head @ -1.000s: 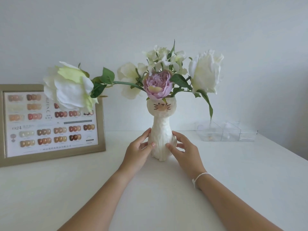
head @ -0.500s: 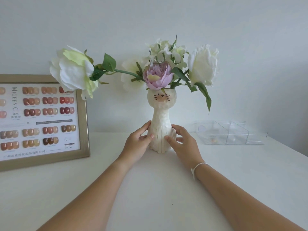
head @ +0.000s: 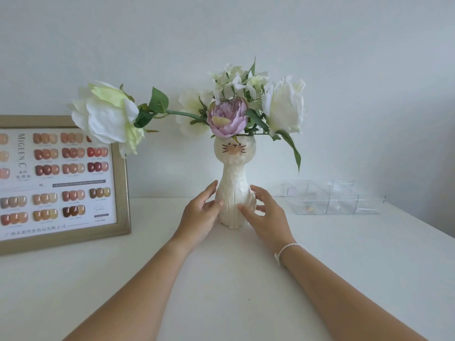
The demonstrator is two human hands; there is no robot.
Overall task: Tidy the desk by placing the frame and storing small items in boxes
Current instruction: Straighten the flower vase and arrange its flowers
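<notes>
The vase [head: 235,193] stands in the middle of the desk [head: 221,279], with flowers [head: 229,116] in it. The frame [head: 120,193] leans at the left by the wall. The boxes [head: 327,200] sit at the right. One hand [head: 199,215] is on each side of the vase.

There is a single view, from a camera worn on the person's head, looking forward and slightly down across a white desk [head: 221,291] toward a plain wall [head: 344,70]. It sits close: both forearms reach in from the bottom edge, and the left hand [head: 199,217] and right hand [head: 268,217] meet near the middle of the picture, either side of a cat-shaped vase [head: 235,190]. The wide lens takes in a frame [head: 121,193], cut off by the left edge, and clear boxes [head: 327,200] on the right.
</notes>
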